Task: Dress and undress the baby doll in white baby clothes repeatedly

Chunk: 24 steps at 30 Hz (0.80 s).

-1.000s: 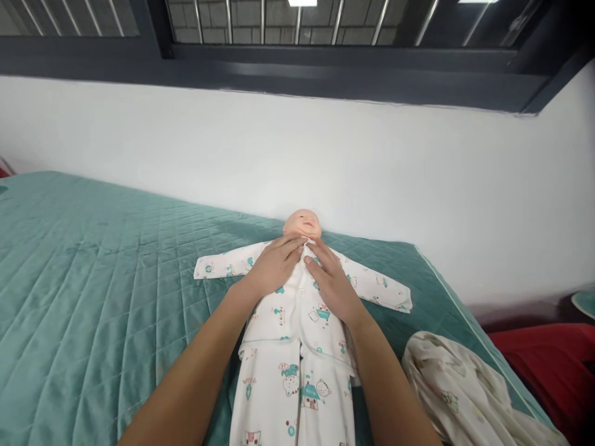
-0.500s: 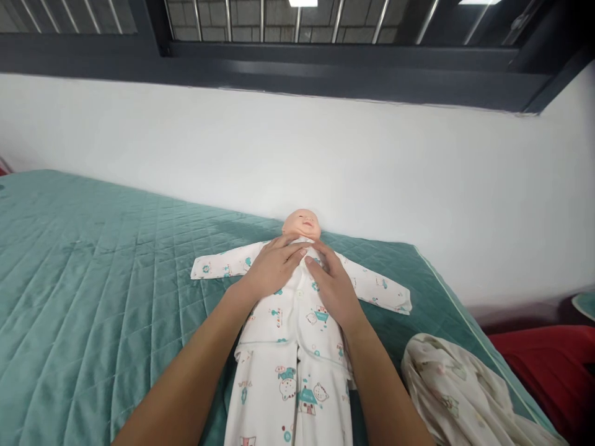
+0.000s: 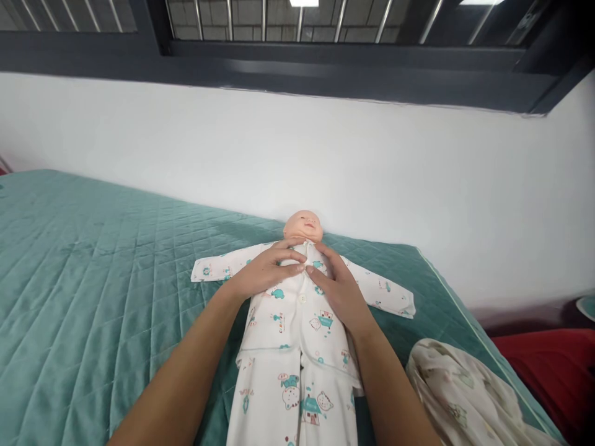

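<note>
- On the green quilted bedspread [image 3: 125,285], the baby doll [image 3: 304,227] lies face up, wearing a printed white pajama top [image 3: 292,319].
- Upon its upper front: left hand [image 3: 266,270], right hand [image 3: 340,286], fingers narrowly parted; any pinch indiscernible.

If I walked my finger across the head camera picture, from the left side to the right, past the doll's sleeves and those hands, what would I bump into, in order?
One sleeve → left hand → right hand → other sleeve → crumpled cloth → red thing.
</note>
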### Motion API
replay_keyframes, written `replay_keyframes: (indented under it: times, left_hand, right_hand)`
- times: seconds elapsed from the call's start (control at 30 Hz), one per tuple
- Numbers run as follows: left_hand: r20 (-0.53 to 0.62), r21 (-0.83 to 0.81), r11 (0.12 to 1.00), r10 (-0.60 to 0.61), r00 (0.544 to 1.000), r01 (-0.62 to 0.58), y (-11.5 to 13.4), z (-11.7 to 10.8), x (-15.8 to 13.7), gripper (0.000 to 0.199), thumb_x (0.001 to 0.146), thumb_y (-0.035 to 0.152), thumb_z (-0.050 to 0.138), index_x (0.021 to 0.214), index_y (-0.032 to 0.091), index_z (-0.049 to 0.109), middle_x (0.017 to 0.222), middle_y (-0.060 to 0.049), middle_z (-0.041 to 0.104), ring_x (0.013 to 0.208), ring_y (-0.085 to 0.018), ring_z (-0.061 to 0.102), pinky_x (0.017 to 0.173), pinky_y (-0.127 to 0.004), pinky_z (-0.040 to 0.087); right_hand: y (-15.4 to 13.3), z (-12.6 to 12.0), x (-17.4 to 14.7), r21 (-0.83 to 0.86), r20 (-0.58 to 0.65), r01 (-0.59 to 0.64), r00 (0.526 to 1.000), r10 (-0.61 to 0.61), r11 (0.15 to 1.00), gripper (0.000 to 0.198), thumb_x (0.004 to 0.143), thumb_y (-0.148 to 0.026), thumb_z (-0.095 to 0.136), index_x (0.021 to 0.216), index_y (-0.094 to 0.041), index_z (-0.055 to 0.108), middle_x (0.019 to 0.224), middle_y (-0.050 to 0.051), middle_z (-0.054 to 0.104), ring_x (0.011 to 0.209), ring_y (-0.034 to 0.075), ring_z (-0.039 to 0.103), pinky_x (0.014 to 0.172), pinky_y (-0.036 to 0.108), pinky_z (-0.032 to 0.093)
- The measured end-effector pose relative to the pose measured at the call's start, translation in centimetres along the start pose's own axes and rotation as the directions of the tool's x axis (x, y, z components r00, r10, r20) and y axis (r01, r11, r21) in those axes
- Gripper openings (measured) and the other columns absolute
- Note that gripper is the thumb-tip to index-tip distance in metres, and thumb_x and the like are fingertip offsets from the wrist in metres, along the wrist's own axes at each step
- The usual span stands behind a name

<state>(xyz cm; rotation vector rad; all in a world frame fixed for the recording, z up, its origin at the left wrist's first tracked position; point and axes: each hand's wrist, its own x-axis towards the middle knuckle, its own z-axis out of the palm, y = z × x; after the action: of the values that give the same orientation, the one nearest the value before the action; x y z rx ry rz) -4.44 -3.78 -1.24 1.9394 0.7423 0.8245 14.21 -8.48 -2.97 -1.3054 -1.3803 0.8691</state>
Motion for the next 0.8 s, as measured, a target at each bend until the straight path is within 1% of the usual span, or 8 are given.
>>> replay_keyframes:
  times: [0.1,0.2,0.33,0.4,0.47,0.6,0.7,0.8]
  left_hand:
    - [-0.01,-0.01,1.0,0.008,1.0,-0.008,-0.1,0.2,0.0,0.017,0.087,0.038,0.063,0.094,0.024,0.069,0.15,-0.003,0.043,0.142,-0.024,0.036,0.118,-0.041,0.027]
    - [-0.107,0.033,0.999,0.001,0.994,0.002,0.3,1.2,0.2,0.012,0.086,0.036,0.063,0.086,0.024,0.066,0.147,-0.001,0.047,0.14,-0.024,0.039,0.118,-0.043,0.027]
    - [-0.176,0.113,0.993,-0.012,0.984,0.033,1.5,2.1,0.3,0.009,0.087,0.029,0.06,0.081,0.024,0.064,0.143,-0.001,0.051,0.136,-0.024,0.044,0.116,-0.044,0.031]
    - [-0.142,0.135,0.991,0.003,0.99,0.016,2.0,2.0,0.2,0.015,0.089,0.032,0.057,0.08,0.023,0.065,0.145,-0.001,0.049,0.138,-0.025,0.042,0.116,-0.044,0.032]
    - [-0.06,0.156,0.988,0.03,0.998,-0.02,2.4,1.5,-0.1,0.024,0.092,0.037,0.054,0.078,0.023,0.067,0.148,0.0,0.047,0.141,-0.025,0.038,0.118,-0.044,0.03]
    - [0.131,0.181,0.978,0.08,0.988,-0.103,2.2,0.4,-1.6,0.029,0.095,0.041,0.05,0.084,0.025,0.071,0.153,0.002,0.042,0.147,-0.023,0.026,0.122,-0.045,0.023]
    - [0.176,0.174,0.978,0.082,0.981,-0.113,1.5,-0.3,-3.1,0.023,0.093,0.043,0.055,0.095,0.028,0.072,0.156,0.005,0.036,0.151,-0.023,0.016,0.123,-0.045,0.021]
    - [0.197,0.152,0.98,0.094,0.976,-0.125,0.8,-0.6,-3.8,0.019,0.091,0.041,0.059,0.1,0.03,0.072,0.157,0.005,0.033,0.151,-0.022,0.012,0.124,-0.044,0.018]
  right_hand:
    - [-0.4,0.1,-0.1,-0.024,-0.019,0.01,1.0,-0.01,1.0,0.049,0.08,-0.04,0.069,0.127,-0.031,0.057,0.145,0.001,0.051,0.136,0.023,0.043,0.115,0.044,0.033]
    - [-0.3,0.2,-0.1,-0.036,-0.043,0.005,0.999,-0.006,0.999,0.05,0.079,-0.04,0.069,0.127,-0.03,0.058,0.144,0.002,0.052,0.137,0.024,0.043,0.117,0.045,0.031]
    - [0.2,0.1,0.0,0.059,-0.024,0.062,0.998,-0.06,0.996,0.046,0.082,-0.035,0.064,0.127,-0.03,0.057,0.143,0.002,0.052,0.137,0.024,0.042,0.115,0.045,0.033]
    - [0.3,-0.2,0.1,0.114,0.019,0.085,0.996,-0.087,0.99,0.045,0.083,-0.033,0.062,0.128,-0.031,0.056,0.144,0.001,0.052,0.138,0.024,0.042,0.114,0.045,0.035]
    - [0.2,-0.7,0.0,0.131,0.083,0.068,0.993,-0.079,0.989,0.049,0.083,-0.034,0.063,0.131,-0.032,0.054,0.148,-0.001,0.048,0.14,0.024,0.039,0.115,0.045,0.035]
    - [-0.3,-1.9,-0.5,0.063,0.234,0.035,0.971,-0.049,0.997,0.069,0.081,-0.042,0.068,0.144,-0.036,0.04,0.159,-0.003,0.031,0.147,0.023,0.026,0.119,0.047,0.027]
    - [-0.7,-2.4,-1.2,0.033,0.318,0.035,0.947,-0.043,0.999,0.085,0.078,-0.044,0.073,0.15,-0.038,0.029,0.163,-0.003,0.018,0.151,0.022,0.015,0.121,0.048,0.022]
    - [-0.9,-2.3,-1.6,0.016,0.351,0.042,0.935,-0.045,0.999,0.095,0.075,-0.042,0.077,0.153,-0.036,0.023,0.164,-0.002,0.013,0.151,0.023,0.012,0.122,0.048,0.019]
